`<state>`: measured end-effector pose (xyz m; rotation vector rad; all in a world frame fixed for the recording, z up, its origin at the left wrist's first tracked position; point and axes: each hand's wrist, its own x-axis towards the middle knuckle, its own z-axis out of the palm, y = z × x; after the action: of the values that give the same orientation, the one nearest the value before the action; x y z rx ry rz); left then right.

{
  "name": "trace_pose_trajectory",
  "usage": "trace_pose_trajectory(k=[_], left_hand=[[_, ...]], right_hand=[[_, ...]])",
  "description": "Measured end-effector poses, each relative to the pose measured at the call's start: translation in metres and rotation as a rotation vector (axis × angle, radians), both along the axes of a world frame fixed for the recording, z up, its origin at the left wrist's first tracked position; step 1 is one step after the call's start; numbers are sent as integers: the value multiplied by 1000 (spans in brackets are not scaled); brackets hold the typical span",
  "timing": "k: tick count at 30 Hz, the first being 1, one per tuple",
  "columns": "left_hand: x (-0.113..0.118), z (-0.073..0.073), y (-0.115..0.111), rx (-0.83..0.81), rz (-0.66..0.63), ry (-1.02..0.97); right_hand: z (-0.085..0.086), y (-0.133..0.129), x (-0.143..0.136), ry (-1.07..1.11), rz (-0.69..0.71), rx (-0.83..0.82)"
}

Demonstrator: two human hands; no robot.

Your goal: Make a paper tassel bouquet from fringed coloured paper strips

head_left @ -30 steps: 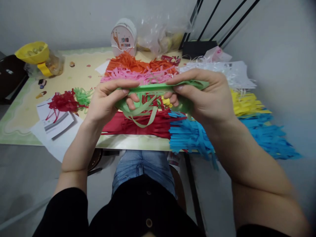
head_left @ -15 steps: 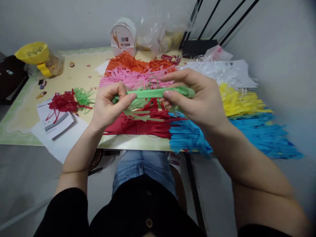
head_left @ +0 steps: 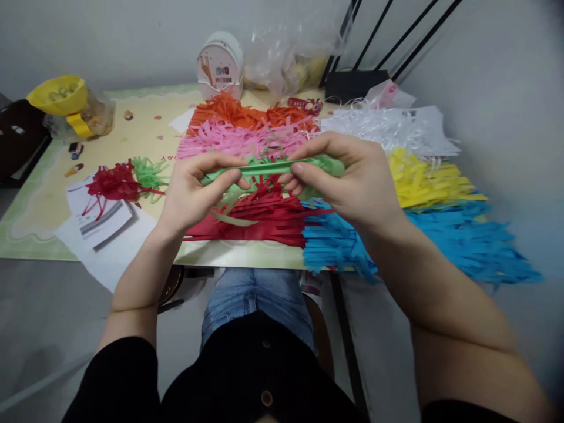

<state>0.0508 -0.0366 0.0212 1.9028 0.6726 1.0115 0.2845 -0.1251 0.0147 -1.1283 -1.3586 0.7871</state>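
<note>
Between left hand [head_left: 191, 187] and right hand [head_left: 356, 179], green strip [head_left: 265, 169], pinched straight

The right forearm [head_left: 432, 276] hides part of the blue fringe [head_left: 473, 244]; the right hand [head_left: 355, 176] covers part of the green strip [head_left: 267, 168]. The view's left edge crops the counter [head_left: 26, 244]; the plastic bag's [head_left: 286, 53] contents look blurred.

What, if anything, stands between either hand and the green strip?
Nothing visible does: the left hand and the right hand both hold the green strip directly. The red fringe lies on the table, not in between.
</note>
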Motion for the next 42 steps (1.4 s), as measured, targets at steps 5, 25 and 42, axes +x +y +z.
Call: trace_pose_trajectory(k=[5, 25, 42], left_hand=[[3, -5, 3, -272, -49, -143], [5, 18, 18, 196, -360, 389], [15, -36, 24, 588, 41, 241]], right_hand=[[-1, 0, -4, 196, 35, -12], [11, -4, 14, -736, 224, 307], [-25, 28, -12, 132, 328, -300]])
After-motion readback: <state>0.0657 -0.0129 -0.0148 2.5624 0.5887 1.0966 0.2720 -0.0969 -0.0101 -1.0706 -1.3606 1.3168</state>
